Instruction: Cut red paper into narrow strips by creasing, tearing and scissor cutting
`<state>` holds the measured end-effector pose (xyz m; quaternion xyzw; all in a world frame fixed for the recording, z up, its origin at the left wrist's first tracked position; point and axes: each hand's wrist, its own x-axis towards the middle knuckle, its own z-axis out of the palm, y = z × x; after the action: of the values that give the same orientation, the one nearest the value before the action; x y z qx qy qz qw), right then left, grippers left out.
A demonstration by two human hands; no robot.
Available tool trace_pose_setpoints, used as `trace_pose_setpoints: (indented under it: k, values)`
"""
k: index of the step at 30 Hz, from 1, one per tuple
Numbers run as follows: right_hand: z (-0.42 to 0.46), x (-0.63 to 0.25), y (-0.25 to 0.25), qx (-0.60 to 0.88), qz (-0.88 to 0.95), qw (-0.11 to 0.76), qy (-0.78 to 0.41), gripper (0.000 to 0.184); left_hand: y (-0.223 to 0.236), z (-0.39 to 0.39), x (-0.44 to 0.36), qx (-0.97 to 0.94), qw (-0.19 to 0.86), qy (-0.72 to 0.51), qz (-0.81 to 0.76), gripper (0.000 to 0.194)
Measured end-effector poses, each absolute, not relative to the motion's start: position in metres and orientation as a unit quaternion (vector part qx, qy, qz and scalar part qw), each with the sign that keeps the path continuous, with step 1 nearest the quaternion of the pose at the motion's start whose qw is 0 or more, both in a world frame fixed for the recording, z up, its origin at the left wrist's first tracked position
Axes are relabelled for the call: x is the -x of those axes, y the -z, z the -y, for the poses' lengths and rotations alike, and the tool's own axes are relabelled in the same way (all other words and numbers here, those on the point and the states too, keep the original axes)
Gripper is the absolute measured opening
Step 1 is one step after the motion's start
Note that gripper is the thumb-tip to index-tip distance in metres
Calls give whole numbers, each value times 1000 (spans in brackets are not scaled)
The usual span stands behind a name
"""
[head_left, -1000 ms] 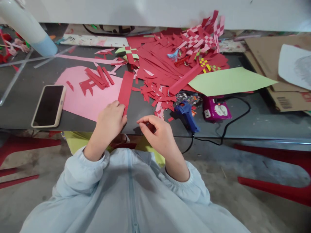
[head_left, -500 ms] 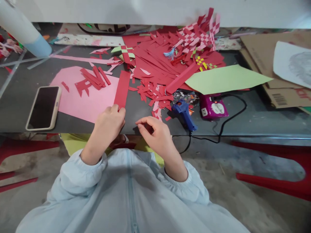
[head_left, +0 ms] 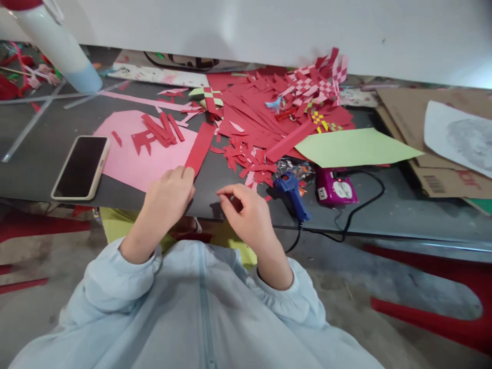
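Note:
My left hand is closed on the near end of a long red paper strip that lies across the dark table and over the edge of a pink sheet. My right hand hovers just to the right at the table's front edge. Its fingers are curled with thumb and forefinger pinched together, and I cannot make out anything between them. Short red paper pieces lie on the pink sheet.
A phone lies at the left. A big heap of red strips and woven paper fills the back. A green sheet, blue glue gun and purple socket box sit right. Cardboard lies far right.
The view has shifted slightly. My left hand has pulled the strip's near end a little left, so the strip now lies tilted. My right hand stays put in the same pinch.

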<state>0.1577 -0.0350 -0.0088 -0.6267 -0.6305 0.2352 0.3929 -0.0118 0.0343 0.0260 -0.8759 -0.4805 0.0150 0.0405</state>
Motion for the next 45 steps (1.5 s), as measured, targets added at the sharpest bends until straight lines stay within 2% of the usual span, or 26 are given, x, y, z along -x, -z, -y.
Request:
trace_pose_setpoints:
  k: [4,9,12,16,21,27,34,45]
  values:
    - [22,-150,4,626,668,377,-137,17,-31,-26,35,888,100,66,444,12]
    - [7,-133,9,584,740,332,3,32,-25,-7,70,911,130,141,365,13]
    - [4,-132,18,568,760,312,52,27,-15,3,92,919,150,167,324,17]
    - [9,-141,25,557,783,271,56,20,4,11,114,915,159,213,304,18]
    - [29,-144,24,545,805,223,72,16,21,12,129,899,213,179,339,17]
    - [47,-140,20,546,815,189,35,21,31,16,129,869,204,215,397,6]
    - [66,-142,18,540,816,202,30,21,38,20,122,879,128,184,422,29]
    - [82,-142,26,470,852,232,-6,13,43,15,124,872,129,165,443,26]
